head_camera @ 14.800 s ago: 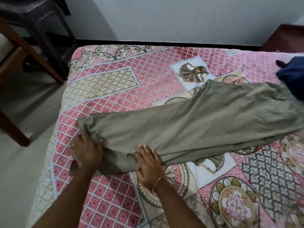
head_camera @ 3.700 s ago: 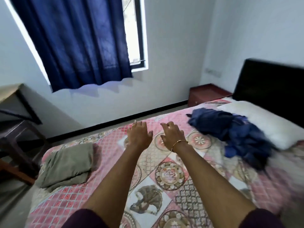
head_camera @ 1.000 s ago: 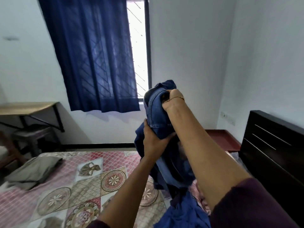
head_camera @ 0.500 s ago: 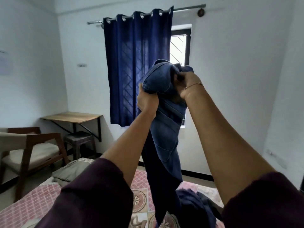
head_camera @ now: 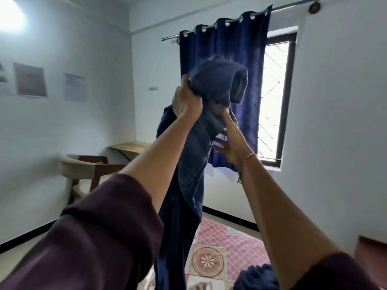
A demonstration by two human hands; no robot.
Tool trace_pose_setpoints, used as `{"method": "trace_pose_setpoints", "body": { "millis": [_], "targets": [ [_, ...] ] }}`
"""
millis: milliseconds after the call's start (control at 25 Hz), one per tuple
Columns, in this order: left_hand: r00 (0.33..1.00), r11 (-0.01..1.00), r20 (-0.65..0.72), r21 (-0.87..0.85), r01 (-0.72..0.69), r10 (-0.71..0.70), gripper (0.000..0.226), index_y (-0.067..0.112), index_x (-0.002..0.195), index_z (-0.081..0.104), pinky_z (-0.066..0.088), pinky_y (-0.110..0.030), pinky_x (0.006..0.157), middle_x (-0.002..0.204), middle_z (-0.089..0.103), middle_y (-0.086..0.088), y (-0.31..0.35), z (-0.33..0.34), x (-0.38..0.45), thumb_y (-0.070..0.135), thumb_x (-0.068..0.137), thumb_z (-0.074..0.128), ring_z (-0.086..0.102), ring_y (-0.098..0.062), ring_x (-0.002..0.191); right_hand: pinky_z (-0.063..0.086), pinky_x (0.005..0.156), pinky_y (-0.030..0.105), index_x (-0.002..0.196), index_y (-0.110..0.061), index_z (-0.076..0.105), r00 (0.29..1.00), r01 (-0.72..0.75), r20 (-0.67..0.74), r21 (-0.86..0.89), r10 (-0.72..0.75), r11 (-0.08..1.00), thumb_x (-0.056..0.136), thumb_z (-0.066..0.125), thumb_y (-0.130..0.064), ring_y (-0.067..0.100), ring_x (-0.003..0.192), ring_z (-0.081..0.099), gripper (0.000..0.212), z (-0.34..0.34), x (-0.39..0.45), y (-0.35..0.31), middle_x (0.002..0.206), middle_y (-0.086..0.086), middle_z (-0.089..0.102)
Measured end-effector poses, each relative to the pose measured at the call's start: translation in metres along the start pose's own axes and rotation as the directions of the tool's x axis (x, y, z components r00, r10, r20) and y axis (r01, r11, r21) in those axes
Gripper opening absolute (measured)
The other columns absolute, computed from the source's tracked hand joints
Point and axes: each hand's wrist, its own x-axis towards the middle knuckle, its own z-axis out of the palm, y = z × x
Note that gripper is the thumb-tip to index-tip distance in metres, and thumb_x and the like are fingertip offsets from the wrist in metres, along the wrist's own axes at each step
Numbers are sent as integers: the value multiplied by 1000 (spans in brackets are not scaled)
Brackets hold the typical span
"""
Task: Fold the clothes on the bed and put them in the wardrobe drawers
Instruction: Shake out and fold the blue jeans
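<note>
The left hand (head_camera: 187,101) is gripping the dark blue denim jeans (head_camera: 188,164), now raised overhead off the bed; the right hand (head_camera: 229,141), having released (fingers open), is touching them lower, seeking a fold line.

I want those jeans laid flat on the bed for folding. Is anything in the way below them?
Partly. The jeans hang from the left hand, with the right hand on them. The bed straight below shows bare cover, but another dark blue garment lies on it at the lower right.
</note>
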Motion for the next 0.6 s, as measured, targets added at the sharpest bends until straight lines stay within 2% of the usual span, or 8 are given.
{"method": "trace_pose_setpoints", "body": {
  "millis": [80,160,240,320,360,440,480,600],
  "targets": [
    [1000,999,21,46,17,-18,27,15,118,47,36,-33,75,110,62,-14,-46,-10,1,19,92,42,57,-35,101,53,76,36,143,-39,22,998,-49,-47,-11,48,999,82,52,-63,17,97,62,73,25,18,27,126,2,51],
    [998,997,49,68,26,-29,29,14,115,49,40,-32,77,108,64,-13,-93,-25,6,25,89,52,58,-33,100,46,97,41,145,-40,19,984,-40,-177,-136,15,990,81,57,-59,24,123,45,77,53,32,54,148,3,27],
    [986,994,124,32,107,-110,35,17,111,52,46,-33,82,105,65,-8,-141,-39,11,35,82,63,60,-28,97,47,97,43,144,-39,23,983,29,-179,-42,-36,999,85,58,-51,19,117,51,70,81,46,81,135,-2,47],
    [928,936,306,-210,283,-212,43,19,109,54,50,-33,85,105,65,-3,-188,-55,16,38,75,72,61,-22,97,53,87,39,135,-35,38,989,59,-142,88,-46,994,86,59,-46,16,102,62,54,114,60,106,111,-5,64],
    [872,847,428,-349,401,-236,43,19,109,55,52,-31,84,107,65,-5,-210,-64,18,38,75,72,63,-21,98,55,85,38,130,-30,47,990,57,-134,126,-40,990,87,60,-42,19,100,64,46,130,71,120,108,-1,66],
    [752,655,630,-487,578,-196,36,17,112,60,54,-25,78,106,69,-7,-251,-81,21,45,89,54,66,-17,95,53,89,40,122,-18,58,992,49,-123,166,-28,985,90,60,-30,25,104,64,35,157,87,146,112,9,67],
    [712,615,678,-486,621,-183,44,17,113,61,54,-23,75,102,71,-4,-270,-87,23,50,94,39,67,-15,93,52,92,41,121,-15,60,991,40,-132,149,-21,988,90,59,-25,26,107,62,32,164,95,159,114,11,66],
    [665,523,679,-463,716,-311,62,12,121,59,49,-27,74,109,68,-10,-331,-87,28,57,95,24,64,-15,87,52,90,36,113,-11,65,989,15,-147,31,-10,999,91,58,-17,22,98,63,24,176,110,190,105,8,69]
  ]
}}
